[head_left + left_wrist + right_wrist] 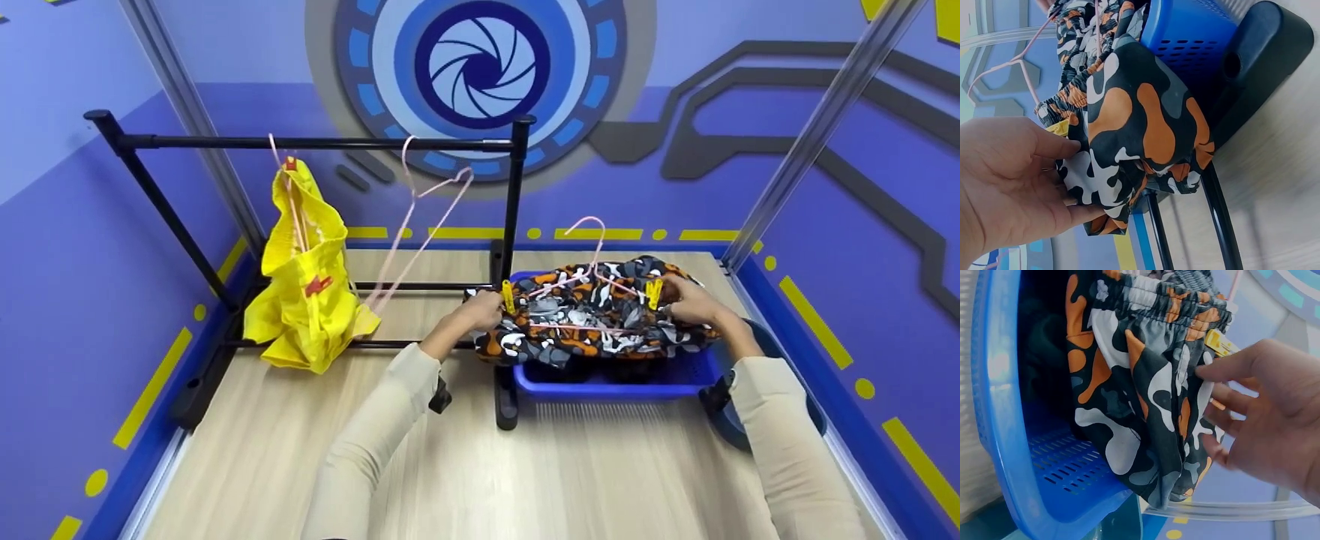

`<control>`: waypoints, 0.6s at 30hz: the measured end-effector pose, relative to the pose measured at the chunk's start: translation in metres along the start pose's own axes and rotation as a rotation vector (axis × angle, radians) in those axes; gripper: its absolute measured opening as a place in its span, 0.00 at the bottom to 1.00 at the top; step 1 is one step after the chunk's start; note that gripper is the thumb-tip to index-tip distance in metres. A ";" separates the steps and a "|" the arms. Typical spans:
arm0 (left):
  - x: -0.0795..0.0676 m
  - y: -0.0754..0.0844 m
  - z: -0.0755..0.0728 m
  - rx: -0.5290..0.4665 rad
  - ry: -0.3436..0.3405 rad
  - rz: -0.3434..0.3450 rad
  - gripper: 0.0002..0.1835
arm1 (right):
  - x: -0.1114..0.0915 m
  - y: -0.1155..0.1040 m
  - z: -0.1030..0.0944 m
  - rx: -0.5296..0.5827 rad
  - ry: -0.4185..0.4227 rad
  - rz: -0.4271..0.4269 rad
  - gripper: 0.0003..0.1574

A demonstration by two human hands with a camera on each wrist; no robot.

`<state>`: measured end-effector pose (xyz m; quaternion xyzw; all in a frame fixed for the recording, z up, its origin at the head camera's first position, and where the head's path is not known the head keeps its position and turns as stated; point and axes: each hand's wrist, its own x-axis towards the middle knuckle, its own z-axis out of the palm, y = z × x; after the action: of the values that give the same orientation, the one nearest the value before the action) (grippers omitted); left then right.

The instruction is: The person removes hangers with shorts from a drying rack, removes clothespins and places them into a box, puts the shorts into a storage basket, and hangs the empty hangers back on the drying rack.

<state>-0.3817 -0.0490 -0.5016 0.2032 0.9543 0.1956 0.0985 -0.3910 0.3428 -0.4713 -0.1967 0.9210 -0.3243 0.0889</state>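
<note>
Camouflage-patterned shorts (570, 345) in orange, black, grey and white lie across a blue basket (615, 391), their gathered elastic waistband facing up. A pink hanger (598, 247) lies over them, with a yellow clothespin (508, 297) at the left of the waistband and another yellow clothespin (654, 294) at the right. My left hand (1010, 180) pinches the cloth beside the left clothespin, thumb in front and some fingers hidden behind the fabric. At the opposite side, my right hand (1266, 405) holds the shorts' edge just below its clothespin, thumb tip on the cloth.
A black rack (322, 142) stands on the left, its foot beside the basket. From its bar hang a yellow garment (300, 300) with red clothespins and a bare pink hanger (409, 199). Under my right forearm sits a dark teal tub (817, 416). Dark cloth (1041, 349) lies inside the basket.
</note>
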 end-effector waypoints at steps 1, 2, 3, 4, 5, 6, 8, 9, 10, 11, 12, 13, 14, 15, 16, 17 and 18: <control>0.001 -0.001 0.001 -0.011 0.004 0.004 0.12 | 0.000 0.000 0.000 0.048 0.004 0.015 0.29; 0.000 -0.003 0.002 -0.017 0.022 0.023 0.11 | -0.001 -0.001 0.000 0.095 0.006 0.030 0.31; 0.000 -0.004 0.003 -0.018 0.044 0.046 0.11 | -0.002 -0.002 -0.001 0.133 0.004 0.046 0.31; -0.001 -0.006 0.004 -0.017 0.065 0.073 0.11 | -0.004 -0.002 -0.001 0.163 0.002 0.069 0.32; -0.002 -0.007 0.006 -0.010 0.088 0.099 0.11 | -0.005 -0.002 -0.001 0.184 0.000 0.087 0.33; -0.011 0.004 -0.003 -0.008 0.061 0.071 0.11 | -0.006 -0.001 -0.001 0.195 -0.001 0.096 0.34; -0.016 0.003 -0.003 -0.011 0.084 0.109 0.10 | -0.008 0.001 -0.001 0.220 0.000 0.097 0.36; -0.016 0.003 -0.003 -0.017 0.076 0.111 0.10 | -0.009 0.003 0.000 0.229 0.004 0.094 0.36; -0.017 0.002 -0.003 -0.023 0.069 0.115 0.10 | -0.009 0.004 0.001 0.234 0.010 0.086 0.36; -0.018 0.002 -0.004 -0.028 0.062 0.120 0.11 | -0.009 0.005 0.002 0.239 0.016 0.075 0.35; -0.020 0.001 -0.004 -0.039 0.054 0.125 0.11 | -0.008 0.006 0.002 0.237 0.025 0.071 0.35; -0.021 0.000 -0.004 -0.043 0.048 0.137 0.11 | -0.008 0.008 0.003 0.243 0.034 0.068 0.34; -0.022 -0.002 -0.004 -0.044 0.043 0.149 0.12 | -0.007 0.009 0.004 0.250 0.042 0.063 0.33; -0.023 -0.003 -0.004 -0.046 0.040 0.160 0.12 | -0.007 0.011 0.005 0.262 0.051 0.063 0.32; -0.024 -0.004 -0.004 -0.047 0.041 0.176 0.12 | -0.006 0.012 0.006 0.270 0.061 0.067 0.32; -0.024 -0.005 -0.004 -0.050 0.041 0.188 0.13 | -0.006 0.013 0.006 0.285 0.073 0.077 0.31; -0.025 -0.006 -0.003 -0.054 0.046 0.199 0.13 | -0.005 0.014 0.007 0.300 0.082 0.085 0.31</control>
<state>-0.3626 -0.0661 -0.4985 0.2897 0.9257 0.2349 0.0622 -0.3886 0.3510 -0.4858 -0.1286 0.8725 -0.4621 0.0932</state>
